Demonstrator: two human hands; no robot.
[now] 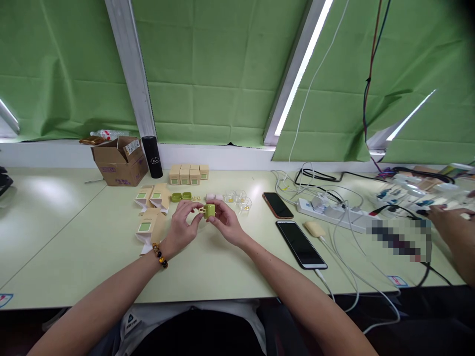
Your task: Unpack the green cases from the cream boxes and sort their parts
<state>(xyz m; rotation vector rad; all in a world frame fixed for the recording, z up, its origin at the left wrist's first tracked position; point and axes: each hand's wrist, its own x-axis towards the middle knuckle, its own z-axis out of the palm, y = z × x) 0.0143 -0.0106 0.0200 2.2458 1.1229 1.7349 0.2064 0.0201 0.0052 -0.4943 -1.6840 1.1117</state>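
Materials and finishes: mostly plastic, card and cloth.

Green cube [209, 210] between the hands: smooth, slightly glossy plastic. Tabletop [67, 237]: pale, smooth laminate with a soft sheen. Carton [120, 165]: matt brown corrugated card; small boxes [188, 174]: matt tan card. Flask [152, 156]: matt black. Phones [300, 244]: glossy black glass. Power strip [334, 212]: white plastic, cables rubbery. Curtain [211, 69]: matt green cloth, creased. Bracelet [160, 255]: polished beads.
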